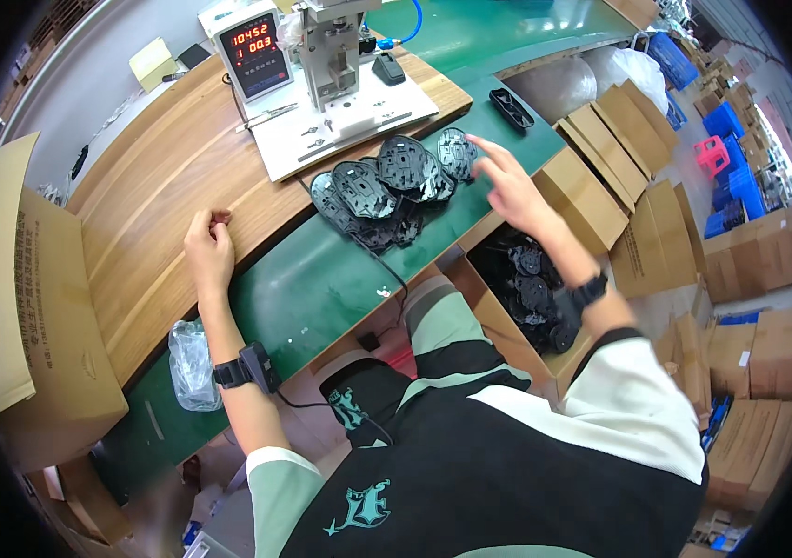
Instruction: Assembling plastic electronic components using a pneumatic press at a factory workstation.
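Note:
My right hand [512, 186] reaches over the green bench, index finger stretched out and the other fingers partly bent. Its fingertip is at the edge of a black oval plastic shell [456, 153]; I cannot tell whether they touch. This shell lies at the right end of a pile of similar black shells [405, 166], shaped like computer mouse bases. My left hand [209, 246] rests on the wooden board [149, 251], its fingers curled in and nothing showing in them. Beyond the pile stands a metal press [332, 65] on a white base plate [349, 135].
A display box [254, 56] with red digits stands left of the press. An open carton [56, 344] is at the left, near a clear plastic bag [193, 367]. Below my right arm, a carton [498, 325] holds more black parts. A black hollow piece [511, 109] lies farther right.

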A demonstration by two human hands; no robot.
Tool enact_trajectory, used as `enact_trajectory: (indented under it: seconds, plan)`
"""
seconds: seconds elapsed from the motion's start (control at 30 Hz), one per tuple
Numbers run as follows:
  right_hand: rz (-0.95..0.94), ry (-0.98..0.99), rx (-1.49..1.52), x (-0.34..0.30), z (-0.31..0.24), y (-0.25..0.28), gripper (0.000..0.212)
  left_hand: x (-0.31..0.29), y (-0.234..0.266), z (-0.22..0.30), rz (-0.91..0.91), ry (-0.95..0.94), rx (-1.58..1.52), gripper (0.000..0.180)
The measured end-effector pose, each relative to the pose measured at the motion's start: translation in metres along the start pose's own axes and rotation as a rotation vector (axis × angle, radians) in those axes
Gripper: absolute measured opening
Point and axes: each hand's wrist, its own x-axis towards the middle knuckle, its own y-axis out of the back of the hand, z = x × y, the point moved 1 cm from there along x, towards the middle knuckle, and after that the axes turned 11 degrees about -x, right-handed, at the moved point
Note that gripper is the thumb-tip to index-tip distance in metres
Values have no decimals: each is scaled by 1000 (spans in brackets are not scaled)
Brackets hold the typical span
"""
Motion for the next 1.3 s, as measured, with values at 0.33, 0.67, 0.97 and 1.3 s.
enact_trajectory:
  seconds: [0.33,0.67,0.97,1.3]
  plan:
    - [-541,146,115,62,44,-4,50,-1,2,12,8,27,7,17]
    - [91,-229,303,154,63,1,51,3,1,15,3,32,13,15]
    - [-36,-653,18,287,73,-69,83,1,4,12,-10,47,22,14]
    - [133,-508,14,250,57,-102,81,1,4,14,-5,40,21,14]
